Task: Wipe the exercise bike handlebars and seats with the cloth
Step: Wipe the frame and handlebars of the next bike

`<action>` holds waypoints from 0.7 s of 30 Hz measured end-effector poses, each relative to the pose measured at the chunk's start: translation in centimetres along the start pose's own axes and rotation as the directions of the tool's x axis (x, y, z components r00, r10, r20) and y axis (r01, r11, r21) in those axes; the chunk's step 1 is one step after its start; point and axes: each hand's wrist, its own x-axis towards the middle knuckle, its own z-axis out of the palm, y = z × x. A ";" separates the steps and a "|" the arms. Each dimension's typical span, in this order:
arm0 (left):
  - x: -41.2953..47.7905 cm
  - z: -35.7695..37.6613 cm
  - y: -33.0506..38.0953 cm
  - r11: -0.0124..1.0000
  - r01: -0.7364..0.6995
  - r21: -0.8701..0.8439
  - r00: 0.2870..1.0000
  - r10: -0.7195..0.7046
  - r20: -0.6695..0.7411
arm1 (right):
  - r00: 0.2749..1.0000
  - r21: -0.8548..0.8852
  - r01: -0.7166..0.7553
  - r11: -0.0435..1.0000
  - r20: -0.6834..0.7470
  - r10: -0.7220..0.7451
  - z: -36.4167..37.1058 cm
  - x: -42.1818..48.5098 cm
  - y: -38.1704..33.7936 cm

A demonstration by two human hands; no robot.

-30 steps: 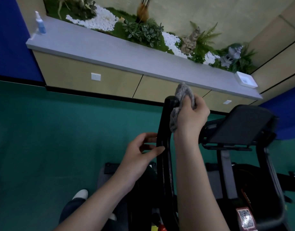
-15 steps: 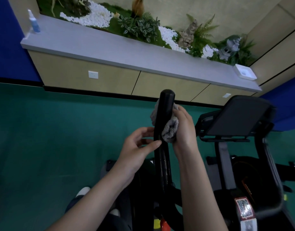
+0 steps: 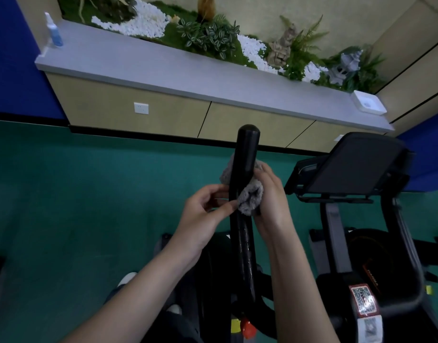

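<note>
Down from the rounded top of the handlebar (image 3: 246, 149) the cloth (image 3: 250, 198) and right hand (image 3: 270, 201) have slid, leaving that end bare above them. From where I stand the black bar runs lengthwise up and away, rounded end farthest. The right grip is curled round the grey cloth, wrapping it about the bar. The left hand (image 3: 200, 216) has its thumb and bent fingers against the bar's left side; whether that grip clamps, I cannot tell. Right of the handlebar and lower, the bike frame (image 3: 336, 288) carries a QR-code sticker (image 3: 364, 302); the orange lettering (image 3: 372, 277) above it is too blurred to read.

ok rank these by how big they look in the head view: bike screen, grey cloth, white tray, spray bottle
1. bike screen
2. grey cloth, partly behind the handlebar, near the camera
3. white tray and spray bottle: look alike, both far off, so unranked
</note>
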 end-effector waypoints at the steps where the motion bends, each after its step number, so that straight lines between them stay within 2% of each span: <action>1: -0.1 0.0 -0.1 1.000 0.003 0.000 1.000 -0.003 -0.008 | 1.000 -0.021 -0.001 1.000 0.015 0.002 -0.3 -0.5 0.1; 5: -0.8 -0.4 -0.3 0.999 -0.022 0.036 0.999 0.023 -0.046 | 0.998 -0.046 -0.036 0.998 0.043 0.038 -1.2 -1.8 0.5; 9: -0.8 -0.5 0.2 0.995 -0.054 0.086 0.998 0.055 -0.007 | 0.998 -0.031 -0.045 0.999 0.030 0.046 -0.8 -1.8 0.3; 12: -0.7 -0.6 0.3 0.986 -0.077 0.145 0.997 0.078 -0.001 | 1.000 -0.079 0.010 0.997 -0.020 -0.012 -0.9 -2.8 0.8; 17: -0.3 -1.0 0.5 0.943 -0.141 0.302 0.990 0.138 0.031 | 0.987 -0.282 0.126 0.951 -0.062 -0.149 -2.2 -5.3 2.7; 21: 0.2 -1.1 0.6 0.931 -0.159 0.327 0.987 0.158 0.031 | 0.922 -0.392 0.246 0.887 -0.187 -0.339 -0.2 -4.7 2.4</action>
